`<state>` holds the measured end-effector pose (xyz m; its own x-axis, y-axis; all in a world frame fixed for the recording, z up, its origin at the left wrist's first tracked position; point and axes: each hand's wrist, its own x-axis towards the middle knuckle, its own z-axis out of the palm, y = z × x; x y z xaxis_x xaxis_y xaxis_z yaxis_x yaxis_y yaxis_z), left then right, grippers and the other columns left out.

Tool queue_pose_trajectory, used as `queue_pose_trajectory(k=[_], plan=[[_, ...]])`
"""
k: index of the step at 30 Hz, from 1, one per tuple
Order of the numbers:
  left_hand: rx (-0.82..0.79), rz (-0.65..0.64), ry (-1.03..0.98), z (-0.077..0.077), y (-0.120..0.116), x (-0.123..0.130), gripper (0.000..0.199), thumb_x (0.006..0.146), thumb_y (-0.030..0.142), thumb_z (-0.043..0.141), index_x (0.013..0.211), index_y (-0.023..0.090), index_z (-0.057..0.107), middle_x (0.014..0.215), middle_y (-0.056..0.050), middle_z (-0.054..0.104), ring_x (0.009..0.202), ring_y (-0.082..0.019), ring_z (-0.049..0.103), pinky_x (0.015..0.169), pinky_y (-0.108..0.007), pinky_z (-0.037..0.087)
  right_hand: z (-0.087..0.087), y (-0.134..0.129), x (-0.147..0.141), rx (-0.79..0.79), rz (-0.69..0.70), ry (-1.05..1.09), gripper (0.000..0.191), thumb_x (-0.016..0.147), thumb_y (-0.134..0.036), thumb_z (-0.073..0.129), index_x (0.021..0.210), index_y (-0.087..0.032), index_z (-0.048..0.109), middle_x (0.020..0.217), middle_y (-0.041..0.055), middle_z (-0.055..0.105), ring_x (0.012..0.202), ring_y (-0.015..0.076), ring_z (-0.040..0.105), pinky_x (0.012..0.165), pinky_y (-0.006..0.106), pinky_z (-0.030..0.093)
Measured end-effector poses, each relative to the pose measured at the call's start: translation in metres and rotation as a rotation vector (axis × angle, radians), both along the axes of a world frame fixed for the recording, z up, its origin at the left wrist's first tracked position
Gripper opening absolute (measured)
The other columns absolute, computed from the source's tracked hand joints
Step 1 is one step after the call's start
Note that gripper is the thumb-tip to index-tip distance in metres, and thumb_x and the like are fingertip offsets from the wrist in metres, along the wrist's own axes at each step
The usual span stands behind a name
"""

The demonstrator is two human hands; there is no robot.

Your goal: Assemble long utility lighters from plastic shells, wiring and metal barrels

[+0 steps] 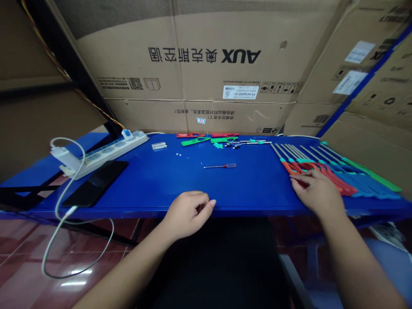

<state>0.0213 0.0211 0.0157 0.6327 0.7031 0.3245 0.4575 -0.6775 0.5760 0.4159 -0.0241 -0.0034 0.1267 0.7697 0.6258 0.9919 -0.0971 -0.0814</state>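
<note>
My left hand (189, 212) rests at the front edge of the blue table (144, 189), its fingers curled in and nothing visible in them. At the right, my right hand (317, 191) touches the near end of an orange lighter (289, 168), the leftmost in a row of long-nosed lighters. Red lighters (334, 178), blue ones (370, 186) and a green one (373, 174) lie beside it. A screwdriver (225, 166) with a clear red handle lies mid-table. Behind it are red casing pieces (189, 135), green casing pieces (195, 141) and metal rods with wires (251, 142).
A black phone (96, 183) with a white cable lies at the left beside a white power strip (106, 154). Small metal cylinders (159, 146) and tiny white bits (179, 154) lie farther back. Cardboard (199, 68) walls the table's rear and right.
</note>
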Motion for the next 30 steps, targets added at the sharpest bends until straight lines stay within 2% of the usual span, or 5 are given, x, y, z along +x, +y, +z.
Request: queue_pose_trajectory(k=[8,13,16,22,30], plan=[[-0.036,-0.019,-0.081,0.006,0.000,-0.003,0.042,0.099,0.033,0.049,0.061,0.018,0.044,0.058,0.003,0.046,0.056,-0.010,0.046,0.056,-0.024,0.033,0.013,-0.006,-0.006,0.014,-0.078,-0.021,0.040,0.092,-0.042,0.050,0.097,-0.015,0.080,0.098,0.0159,0.071,0.087,0.0303,0.065,0.080,0.042,0.051],[0.042,0.019,-0.167,0.034,0.007,-0.024,0.041,0.098,0.033,0.051,0.060,0.017,0.049,0.058,0.002,0.050,0.055,-0.010,0.047,0.056,-0.024,0.036,0.046,-0.031,0.011,0.222,-0.429,0.122,0.047,0.092,-0.038,0.045,0.110,-0.006,0.074,0.090,0.0197,0.072,0.083,0.0315,0.066,0.073,0.041,0.049],[0.130,0.066,-0.164,0.054,0.019,-0.031,0.039,0.098,0.033,0.052,0.062,0.017,0.056,0.060,0.001,0.055,0.056,-0.011,0.050,0.057,-0.024,0.038,0.052,-0.039,0.023,0.059,-0.529,0.147,0.042,0.088,-0.042,0.046,0.100,-0.014,0.076,0.080,0.0157,0.071,0.075,0.0304,0.064,0.065,0.040,0.046],[0.212,0.077,-0.167,0.090,0.059,-0.013,0.044,0.095,0.042,0.052,0.061,0.016,0.060,0.052,0.003,0.048,0.051,-0.010,0.044,0.053,-0.024,0.032,0.036,-0.031,0.029,-0.142,-0.429,0.024,0.057,0.086,-0.052,0.048,0.111,-0.009,0.075,0.100,0.0219,0.071,0.092,0.0348,0.063,0.079,0.043,0.046],[0.249,0.212,-0.235,0.118,0.144,0.008,0.039,0.092,0.040,0.055,0.062,0.016,0.060,0.050,0.005,0.038,0.050,-0.009,0.036,0.052,-0.024,0.027,0.047,-0.015,0.045,-0.295,-0.560,0.105,0.069,0.084,-0.063,0.050,0.118,-0.008,0.074,0.106,0.0309,0.070,0.087,0.0407,0.064,0.062,0.045,0.041]])
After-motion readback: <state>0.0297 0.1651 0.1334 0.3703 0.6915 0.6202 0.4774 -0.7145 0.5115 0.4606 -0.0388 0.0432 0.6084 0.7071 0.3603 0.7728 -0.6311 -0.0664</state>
